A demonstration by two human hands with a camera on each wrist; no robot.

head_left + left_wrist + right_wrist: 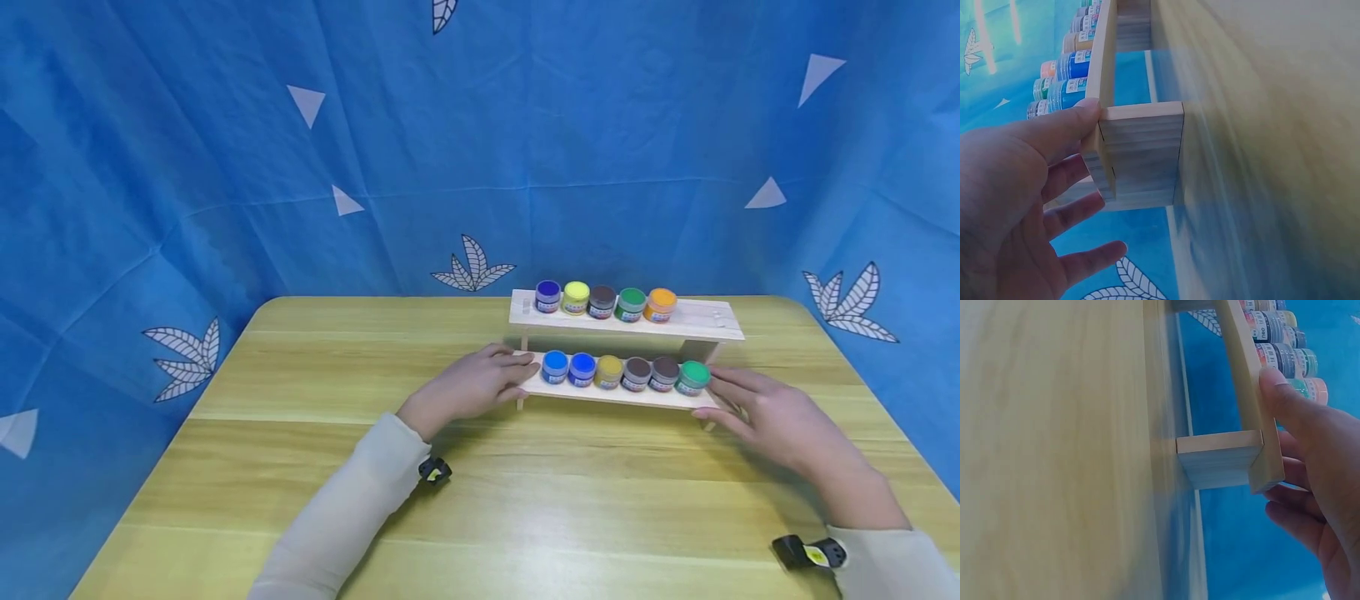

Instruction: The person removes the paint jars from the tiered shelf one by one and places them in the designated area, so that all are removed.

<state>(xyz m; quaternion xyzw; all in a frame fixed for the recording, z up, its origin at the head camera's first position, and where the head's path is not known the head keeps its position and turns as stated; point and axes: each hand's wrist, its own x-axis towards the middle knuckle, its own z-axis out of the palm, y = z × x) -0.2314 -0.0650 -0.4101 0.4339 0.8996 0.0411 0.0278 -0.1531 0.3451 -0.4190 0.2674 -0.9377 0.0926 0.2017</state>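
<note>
A two-tier wooden rack stands toward the back of the table, with small paint jars in a row on each tier. The lower board carries blue, ochre, brown and green jars. At its left end my left hand grips the board, thumb on the front edge and fingers spread around the end in the left wrist view. My right hand holds the right end, beside the green jar. In the right wrist view the right thumb lies on the board's front edge, the other fingers partly hidden behind.
The upper tier bears purple, yellow, brown, green and orange jars. Behind the table hangs a blue cloth with leaf and triangle prints. A black wrist camera is strapped by the left cuff, another by the right.
</note>
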